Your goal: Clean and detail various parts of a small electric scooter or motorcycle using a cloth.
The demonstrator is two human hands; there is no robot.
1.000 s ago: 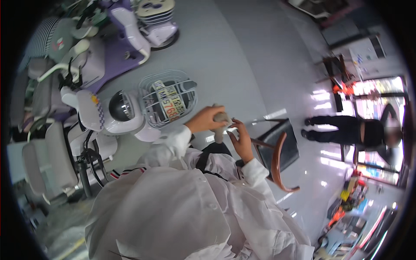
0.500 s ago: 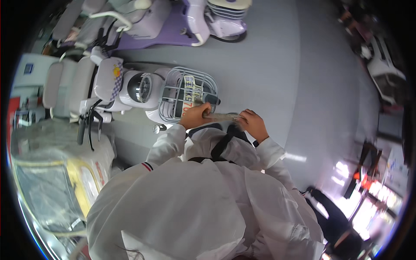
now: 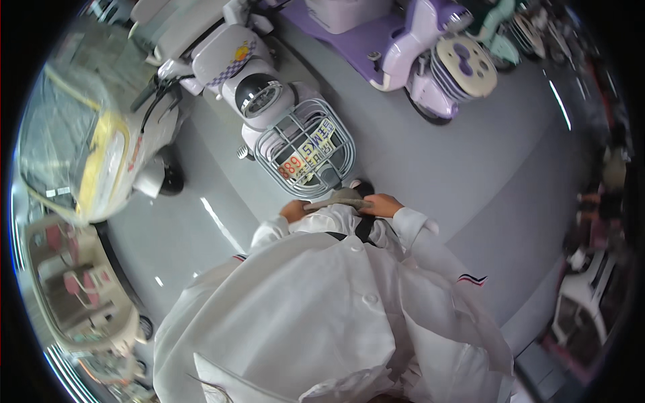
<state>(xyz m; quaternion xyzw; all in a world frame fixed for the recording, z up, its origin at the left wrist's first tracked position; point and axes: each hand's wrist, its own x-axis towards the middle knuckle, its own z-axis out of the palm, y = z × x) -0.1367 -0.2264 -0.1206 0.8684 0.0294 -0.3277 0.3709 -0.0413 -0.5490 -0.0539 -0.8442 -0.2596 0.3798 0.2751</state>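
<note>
Close in front of my body, a greyish-beige strip that looks like a folded cloth (image 3: 336,201) is stretched between my hands. My left hand (image 3: 293,211) closes round one end of it, and my right hand (image 3: 383,205) closes on the other. Just beyond my hands is a grey wire basket (image 3: 349,158) on the front of a pale lilac scooter (image 3: 245,87). Several white plates (image 3: 310,156) with printing lie inside the basket. My hands are apart from the basket.
A scooter with a yellow-edged clear plastic cover (image 3: 101,161) stands at the left, behind it a small beige vehicle (image 3: 87,289) with pink seats. Ahead is a lilac and purple vehicle (image 3: 430,60) with a cream slatted basket. A white vehicle (image 3: 588,295) shows at the right edge.
My view has turned leftward, so the scooter and its basket now point more toward me. Both hands have come closer to my body, still holding the cloth.
</note>
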